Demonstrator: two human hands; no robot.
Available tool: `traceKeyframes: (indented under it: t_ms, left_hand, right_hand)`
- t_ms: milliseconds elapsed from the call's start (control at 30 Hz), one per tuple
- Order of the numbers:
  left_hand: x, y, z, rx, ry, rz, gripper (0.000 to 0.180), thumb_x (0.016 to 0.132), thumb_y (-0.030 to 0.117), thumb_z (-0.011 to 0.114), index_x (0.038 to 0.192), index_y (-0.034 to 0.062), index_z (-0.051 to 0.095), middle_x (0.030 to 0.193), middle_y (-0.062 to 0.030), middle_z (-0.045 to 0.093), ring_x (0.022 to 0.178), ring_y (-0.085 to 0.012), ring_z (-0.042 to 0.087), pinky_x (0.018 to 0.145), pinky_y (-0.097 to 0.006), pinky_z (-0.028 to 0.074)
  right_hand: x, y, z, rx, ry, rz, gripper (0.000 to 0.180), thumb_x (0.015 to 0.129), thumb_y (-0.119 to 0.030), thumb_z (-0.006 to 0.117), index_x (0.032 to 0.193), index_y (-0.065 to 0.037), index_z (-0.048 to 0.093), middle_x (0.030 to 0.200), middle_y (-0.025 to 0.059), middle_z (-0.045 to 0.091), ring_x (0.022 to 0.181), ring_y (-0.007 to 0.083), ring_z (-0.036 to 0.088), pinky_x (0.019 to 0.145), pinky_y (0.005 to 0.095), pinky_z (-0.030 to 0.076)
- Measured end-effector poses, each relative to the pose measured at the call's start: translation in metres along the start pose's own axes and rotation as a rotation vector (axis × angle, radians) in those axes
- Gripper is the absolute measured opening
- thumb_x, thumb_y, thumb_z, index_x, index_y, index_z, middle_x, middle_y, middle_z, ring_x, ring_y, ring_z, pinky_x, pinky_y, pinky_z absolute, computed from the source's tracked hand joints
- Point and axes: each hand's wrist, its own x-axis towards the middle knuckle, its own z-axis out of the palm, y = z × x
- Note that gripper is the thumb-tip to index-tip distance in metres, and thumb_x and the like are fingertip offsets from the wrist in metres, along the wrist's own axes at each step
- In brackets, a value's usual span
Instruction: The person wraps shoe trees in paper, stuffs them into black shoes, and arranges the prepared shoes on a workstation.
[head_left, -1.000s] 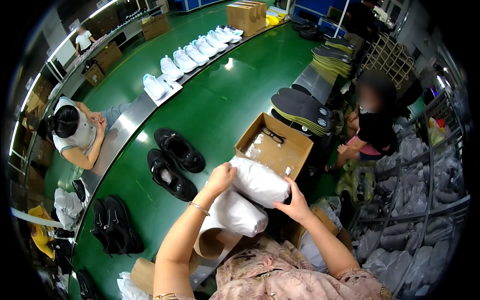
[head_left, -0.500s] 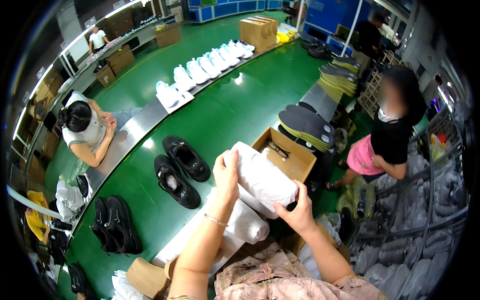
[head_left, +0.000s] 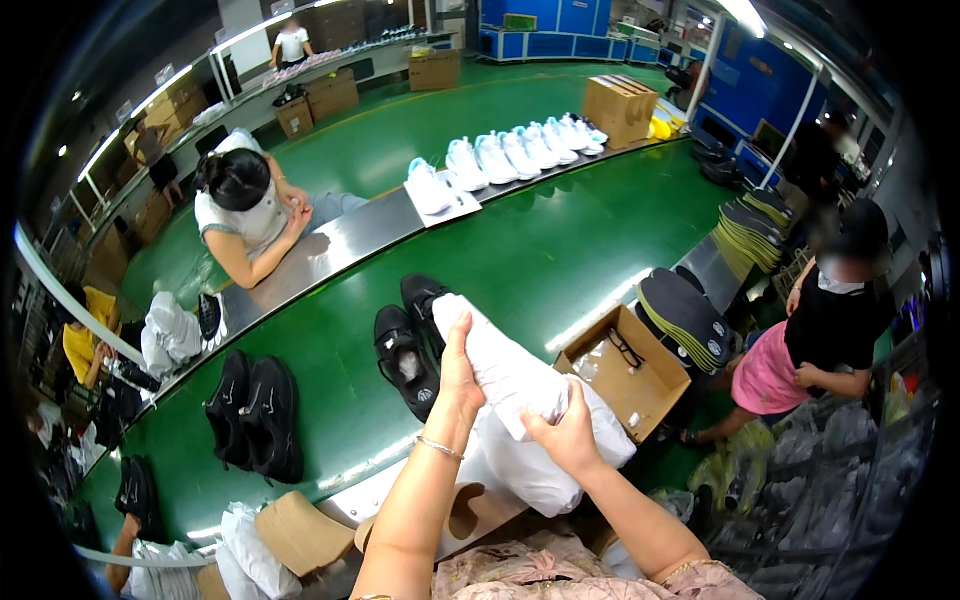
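White bundle (head_left: 505, 362) pinched between left hand (head_left: 462, 375) and right hand (head_left: 570, 434) (the latter at its near end).

shoe factory: sneakers (head_left: 494, 160), stacked insoles (head_left: 688, 318)

Bundle (head_left: 500, 365) up in both hands over the near edge of the belt (head_left: 560, 245), stuff along both sides.
So the left hand (head_left: 460, 370)'s on its left, right hand (head_left: 565, 430) at the near end, and a second bundle (head_left: 540, 470) sits below by the near edge. The middle pair (head_left: 395, 345) of shoes is partly behind the bundle, the next pair (head_left: 272, 430) further left, the last pair (head_left: 140, 495) toward the left end. Box (head_left: 655, 400)'s to the right on the near edge, glasses (head_left: 626, 350) inside by its far corner, insoles (head_left: 690, 315) just behind it. Far edge: sneakers (head_left: 520, 155) in a row, carton (head_left: 615, 112) at the right end.
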Motion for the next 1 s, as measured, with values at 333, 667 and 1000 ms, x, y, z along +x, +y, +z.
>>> traceKeyframes:
  t_ms: [333, 667, 1000]
  left_hand:
    - [-0.003, 0.014, -0.1, 0.02, 0.379, 0.215, 0.051, 0.08, 0.039, 0.059, 0.107, -0.0038, 0.052, 0.098, -0.013, 0.06, 0.088, -0.0249, 0.06, 0.082, -0.037, 0.048]
    - [0.074, 0.041, -0.116, 1.515, 0.415, 0.825, 0.034, 0.088, 0.022, 0.051, 0.108, -0.005, 0.051, 0.101, -0.0195, 0.057, 0.095, -0.031, 0.056, 0.084, -0.038, 0.044]
    - [0.182, 0.05, -0.146, 2.82, -0.102, 0.864, 0.021, 0.076, 0.014, 0.052, 0.088, 0.0, 0.063, 0.091, -0.0175, 0.062, 0.082, -0.0254, 0.062, 0.061, -0.034, 0.05]
  right_hand:
    - [0.026, 0.022, 0.068, 0.218, -0.179, 0.422, 0.058, 0.068, -0.011, 0.076, 0.11, -0.001, 0.038, 0.103, 0.0105, 0.051, 0.096, 0.0165, 0.052, 0.079, 0.0308, 0.046]
    - [0.09, 0.067, 0.012, -0.265, -0.03, 0.245, 0.053, 0.065, -0.013, 0.074, 0.103, 0.001, 0.04, 0.095, 0.0141, 0.057, 0.088, 0.0206, 0.057, 0.075, 0.033, 0.048]
    - [0.117, 0.041, 0.03, -0.791, -0.299, 0.124, 0.052, 0.067, -0.027, 0.068, 0.095, 0.003, 0.037, 0.077, 0.0282, 0.058, 0.074, 0.0438, 0.059, 0.066, 0.0472, 0.047]
